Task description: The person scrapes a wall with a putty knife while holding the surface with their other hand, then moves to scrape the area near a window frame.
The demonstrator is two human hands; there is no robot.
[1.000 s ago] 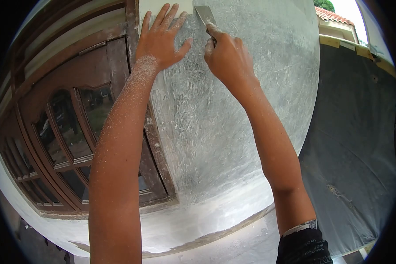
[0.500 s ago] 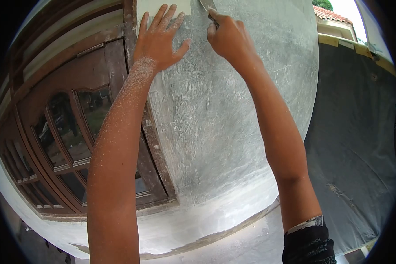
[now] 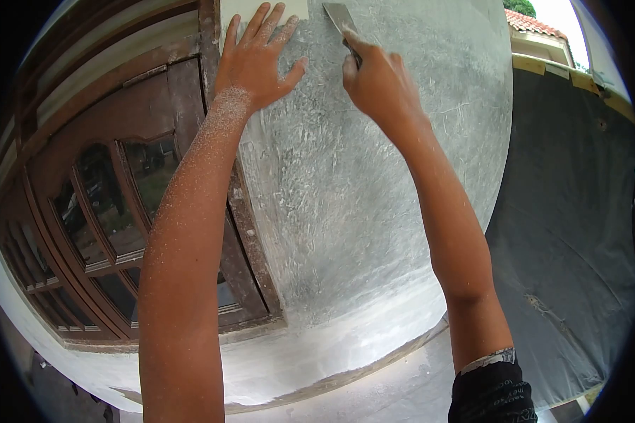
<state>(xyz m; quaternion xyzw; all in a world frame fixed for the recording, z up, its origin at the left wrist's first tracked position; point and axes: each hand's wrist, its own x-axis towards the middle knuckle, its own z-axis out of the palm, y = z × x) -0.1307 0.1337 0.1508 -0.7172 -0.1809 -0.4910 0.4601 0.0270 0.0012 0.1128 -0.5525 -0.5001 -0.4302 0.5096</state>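
My left hand (image 3: 254, 70) lies flat with fingers spread at the top of the grey wall (image 3: 353, 190), beside the window frame. Its fingertips overlap a pale cream patch (image 3: 298, 8) at the upper edge of the view. White dust speckles the wrist and forearm. To its right, my right hand (image 3: 384, 81) is closed round the handle of a putty knife (image 3: 341, 17). The knife's flat metal blade points up and left, close against the wall. Most of the handle is hidden by the fingers.
A brown wooden window (image 3: 113, 204) with glass panes fills the left side, its frame (image 3: 250, 240) bordering the wall. A dark sheet (image 3: 564, 233) hangs at the right. Beyond it show a tiled roof (image 3: 533, 22) and a tree (image 3: 521, 7). Pale floor (image 3: 402, 388) lies below.
My right hand has moved down and slightly right with the putty knife, so more of the blade shows. My left hand stays almost in place.
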